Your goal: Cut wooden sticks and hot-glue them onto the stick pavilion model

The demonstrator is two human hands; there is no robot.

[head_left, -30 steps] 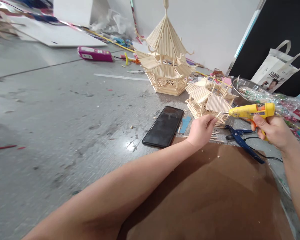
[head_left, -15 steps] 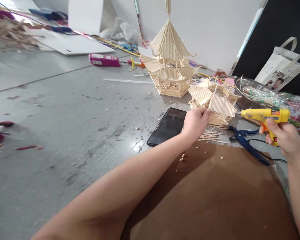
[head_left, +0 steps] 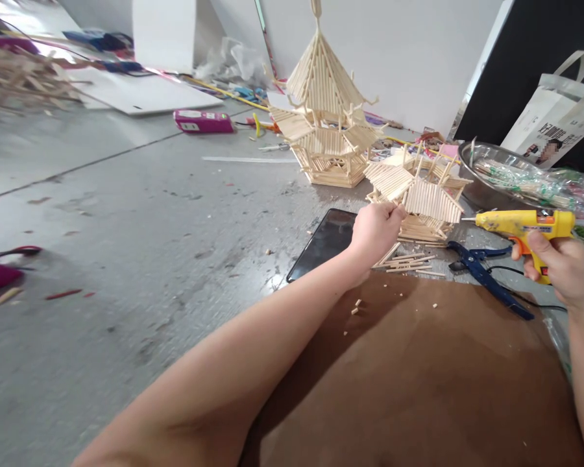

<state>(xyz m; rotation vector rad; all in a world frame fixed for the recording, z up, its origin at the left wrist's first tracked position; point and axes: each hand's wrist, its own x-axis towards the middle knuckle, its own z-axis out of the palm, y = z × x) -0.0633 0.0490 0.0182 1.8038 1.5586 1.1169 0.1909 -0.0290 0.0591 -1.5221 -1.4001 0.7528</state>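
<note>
Beside the near left corner of the small wooden-stick pavilion's roof panel (head_left: 433,200), my left hand (head_left: 377,228) is closed with thumb and fingers pinched. What lies between its fingertips is hidden. My right hand (head_left: 559,263) grips a yellow hot glue gun (head_left: 525,224), index finger by the orange trigger. The gun's nozzle points left, close to the panel's right corner; whether they touch I cannot tell. Loose cut sticks (head_left: 411,263) lie below the pavilion, and blue-handled pliers (head_left: 491,282) rest under the glue gun.
A taller stick pagoda (head_left: 328,110) stands behind. The black phone (head_left: 324,243) lies partly behind my left wrist. A brown board (head_left: 418,376) is in front of me. At right are a metal bowl (head_left: 472,185) with bagged sticks and a white bag (head_left: 540,123). A purple box (head_left: 203,122) sits farther back.
The view has shifted slightly. My left hand is a little further left and slightly lower along the panel's edge. The glue gun stays in my right hand, its nozzle still near the panel's right corner.
</note>
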